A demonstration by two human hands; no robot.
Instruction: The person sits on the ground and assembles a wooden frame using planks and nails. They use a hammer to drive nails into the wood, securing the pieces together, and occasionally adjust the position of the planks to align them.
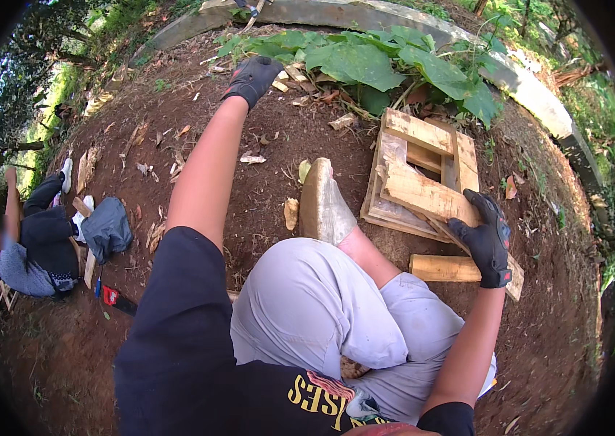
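Observation:
My left hand [253,76], in a black glove, is stretched far out over the dirt near scattered wood chips and big green leaves; its fingers curl downward and nothing shows in them. My gloved right hand [487,240] rests on the lower right edge of a rough wooden frame [423,156] of nailed planks lying on the soil. A separate short plank [444,267] lies just below that hand. I sit on the ground with my bent legs in grey trousers and one bare foot [322,203] beside the frame.
Another person [35,240] sits at the left with a grey cloth [107,229] and a red-handled saw [115,298] nearby. Broad-leaved plants [380,62] grow at the back. A curved concrete kerb [532,87] bounds the dirt patch. Wood scraps [291,213] litter the soil.

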